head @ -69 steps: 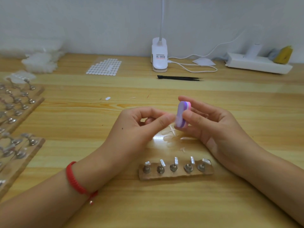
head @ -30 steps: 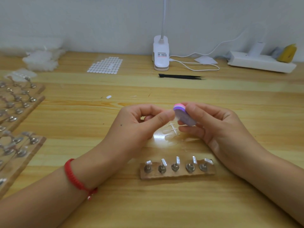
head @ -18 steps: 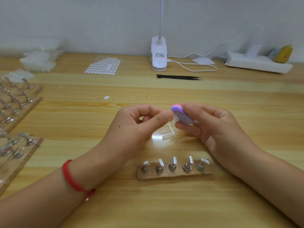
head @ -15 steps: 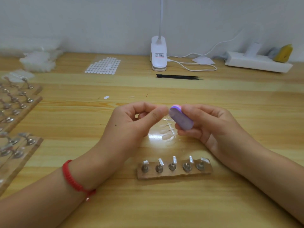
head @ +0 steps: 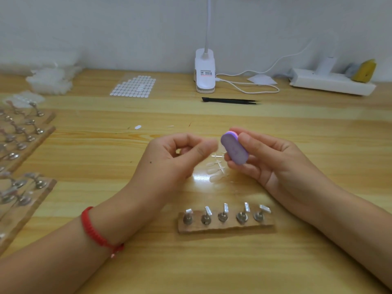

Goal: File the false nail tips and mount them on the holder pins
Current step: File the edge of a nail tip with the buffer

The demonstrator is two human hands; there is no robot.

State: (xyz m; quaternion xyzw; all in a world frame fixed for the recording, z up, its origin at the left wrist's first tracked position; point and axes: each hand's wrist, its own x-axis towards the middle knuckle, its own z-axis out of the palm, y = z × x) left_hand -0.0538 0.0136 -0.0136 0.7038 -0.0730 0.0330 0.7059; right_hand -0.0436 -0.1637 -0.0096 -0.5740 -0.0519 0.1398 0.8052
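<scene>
Two hands near: right hand (head: 275,162) grips purple file (head: 234,149), left hand (head: 169,160) curled.

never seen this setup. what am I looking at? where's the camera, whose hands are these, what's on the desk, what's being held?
There is no machine here. A person works bare-handed, and the one current picture comes from a camera worn on their head, looking forward and down. The right hand grips a purple file block. The left hand has its thumb and forefinger pinched together; whatever sits between them is too small and blurred to see. Below the hands, loose clear nail tips lie on the wooden table. Nearest the person is a wooden holder strip with five metal pins. More pin racks sit at the left edge. At the back are a clip lamp, black tweezers and a sheet of white dots.
</scene>
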